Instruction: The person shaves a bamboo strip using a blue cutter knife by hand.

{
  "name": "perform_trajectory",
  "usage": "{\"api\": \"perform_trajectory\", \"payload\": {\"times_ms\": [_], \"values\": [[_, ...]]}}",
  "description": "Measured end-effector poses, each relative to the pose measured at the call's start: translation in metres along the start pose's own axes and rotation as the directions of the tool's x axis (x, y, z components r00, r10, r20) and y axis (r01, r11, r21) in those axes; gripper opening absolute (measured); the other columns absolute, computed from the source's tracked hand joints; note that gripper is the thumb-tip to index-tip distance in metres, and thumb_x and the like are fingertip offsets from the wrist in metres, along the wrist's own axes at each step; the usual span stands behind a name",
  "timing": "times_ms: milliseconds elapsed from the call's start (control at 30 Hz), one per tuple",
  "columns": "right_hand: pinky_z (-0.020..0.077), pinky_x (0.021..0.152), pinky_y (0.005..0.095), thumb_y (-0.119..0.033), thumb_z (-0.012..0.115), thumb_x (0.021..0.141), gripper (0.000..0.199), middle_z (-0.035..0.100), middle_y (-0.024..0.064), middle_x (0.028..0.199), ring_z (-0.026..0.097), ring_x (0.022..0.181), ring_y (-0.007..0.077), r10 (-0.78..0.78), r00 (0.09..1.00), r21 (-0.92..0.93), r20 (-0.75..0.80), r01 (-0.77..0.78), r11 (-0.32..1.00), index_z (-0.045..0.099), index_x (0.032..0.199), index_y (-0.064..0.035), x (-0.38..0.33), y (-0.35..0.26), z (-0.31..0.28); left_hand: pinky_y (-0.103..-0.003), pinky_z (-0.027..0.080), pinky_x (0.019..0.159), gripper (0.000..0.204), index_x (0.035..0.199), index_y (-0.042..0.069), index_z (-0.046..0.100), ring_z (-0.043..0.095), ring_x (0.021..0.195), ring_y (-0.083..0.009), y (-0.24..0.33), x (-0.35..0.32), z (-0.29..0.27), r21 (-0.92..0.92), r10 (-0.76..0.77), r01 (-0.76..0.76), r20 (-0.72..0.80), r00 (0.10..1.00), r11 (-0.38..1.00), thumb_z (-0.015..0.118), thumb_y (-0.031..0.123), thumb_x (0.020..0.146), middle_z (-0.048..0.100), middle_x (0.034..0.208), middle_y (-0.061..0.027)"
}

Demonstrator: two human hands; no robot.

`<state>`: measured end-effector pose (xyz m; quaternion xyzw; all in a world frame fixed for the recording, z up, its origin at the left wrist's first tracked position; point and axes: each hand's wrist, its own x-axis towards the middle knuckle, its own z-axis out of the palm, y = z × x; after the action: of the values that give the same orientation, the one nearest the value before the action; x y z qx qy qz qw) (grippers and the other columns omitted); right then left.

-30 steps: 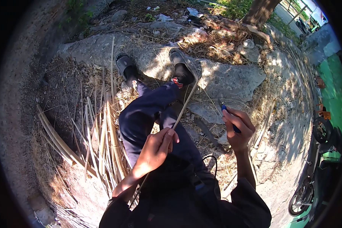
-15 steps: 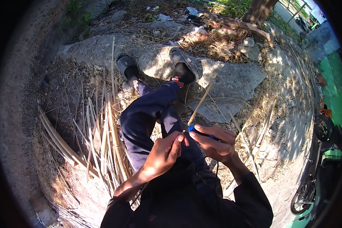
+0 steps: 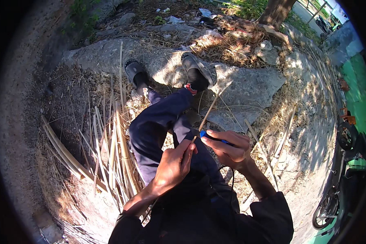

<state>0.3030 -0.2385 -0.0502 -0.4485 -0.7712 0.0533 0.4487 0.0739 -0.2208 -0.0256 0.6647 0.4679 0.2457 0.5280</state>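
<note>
My left hand (image 3: pixel 171 166) is closed, thumb pressed against the fingers, on the near end of a thin bamboo strip (image 3: pixel 211 107). The strip slants away from me, up and to the right, over my lap. My right hand (image 3: pixel 233 149) grips a knife with a blue handle (image 3: pixel 204 134), just right of my left fingertips. The knife's dark blade lies at the strip close to those fingertips; most of its edge cannot be made out.
Many split bamboo strips (image 3: pixel 120 148) lie in a heap left of my legs, with thicker curved pieces (image 3: pixel 63 148) beyond. More strips (image 3: pixel 265 160) lie to the right. Stone slabs (image 3: pixel 252 87) and a tree trunk (image 3: pixel 276 14) stand ahead. A motorcycle (image 3: pixel 347 138) is at the far right.
The bamboo strip has turned slightly and its far end has shifted right and up. The knife and right hand have moved a little left and up. Both hands keep their hold.
</note>
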Motion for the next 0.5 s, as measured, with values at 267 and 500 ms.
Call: {"api": "perform_trajectory", "payload": {"times_ms": [267, 500], "values": [[0.0631, 0.064, 0.0304, 0.000, 0.082, 0.081, 0.038, 0.079, 0.0052, 0.116, 0.077, 0.080, 0.0195, -0.009, 0.999, -0.041, 0.041, 0.010, 0.999, 0.084, 0.114, -0.0176, -0.0014, 0.0021, -0.0010, -0.034, 0.044, 0.054, 0.015, 0.100, 0.001, 0.066, 0.058, 0.052, -0.0193, -0.0028, 0.0023, 0.0016, 0.103, 0.083, -0.077, -0.053, 0.995, 0.992, 0.057, 0.009, 0.110, 0.059, 0.064, -0.0135], [0.0639, 0.066, 0.0318, 0.001, 0.081, 0.081, 0.039, 0.079, 0.0056, 0.117, 0.077, 0.082, 0.0190, 0.003, 0.999, -0.050, 0.046, -0.001, 0.999, 0.084, 0.115, -0.0178, -0.0058, 0.0081, -0.0069, -0.042, 0.051, 0.059, 0.014, 0.101, 0.002, 0.065, 0.067, 0.060, -0.0372, -0.0038, 0.0047, 0.0065, 0.216, 0.138, -0.126, -0.042, 0.990, 0.968, 0.057, 0.009, 0.109, 0.063, 0.069, -0.0189]]}}
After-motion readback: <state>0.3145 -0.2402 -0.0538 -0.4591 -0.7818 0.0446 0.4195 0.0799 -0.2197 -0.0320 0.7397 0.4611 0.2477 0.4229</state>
